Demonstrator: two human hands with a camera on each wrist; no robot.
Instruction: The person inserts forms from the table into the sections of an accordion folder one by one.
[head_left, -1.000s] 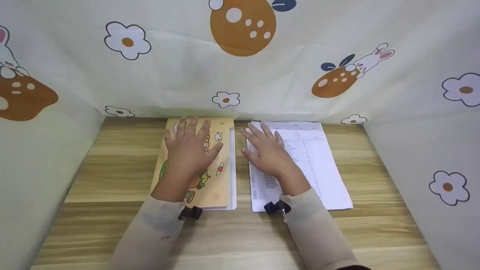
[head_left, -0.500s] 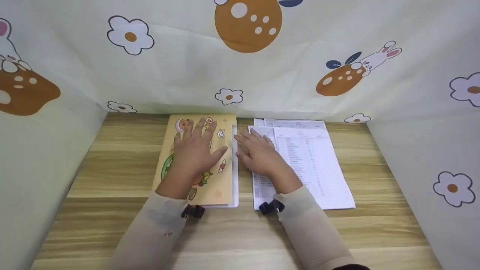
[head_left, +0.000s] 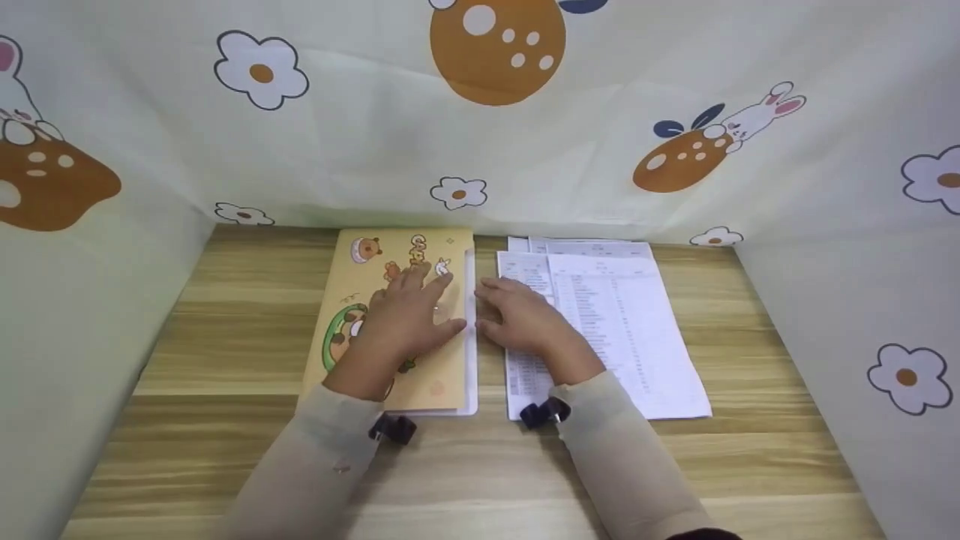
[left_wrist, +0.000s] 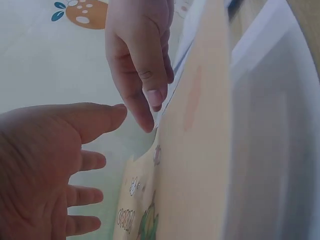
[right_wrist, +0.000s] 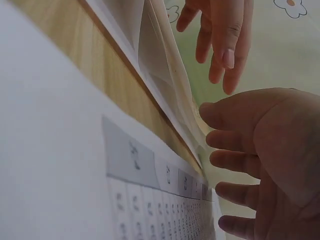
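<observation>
In the head view, a tan file folder [head_left: 435, 382] with cartoon animals lies left of centre, white sheets showing along its right edge. My left hand [head_left: 405, 322] is over the folder, fingers extended and holding nothing. The left wrist view shows that hand's straight fingers [left_wrist: 86, 195] beside the cover. To the right lie several printed sheets [head_left: 637, 337], overlapping unevenly. My right hand [head_left: 521, 319] is over their left side, its fingertips pointing at the folder's edge. Its thumb and fingers [right_wrist: 235, 195] are straight and hold nothing in the right wrist view.
A wood-grain table [head_left: 225, 345] carries both folder and sheets, with a narrow strip of wood between them. Pale curtains [head_left: 360, 135] printed with flowers, rabbits and orange shapes enclose the back and sides. Dark wrist cameras [head_left: 394, 429] sit at both sleeves.
My left hand has come nearer and rightward across the folder, uncovering more of its pictures. My right hand has shifted left toward the gap, its fingers drawn closer together. Folder and sheets lie still.
</observation>
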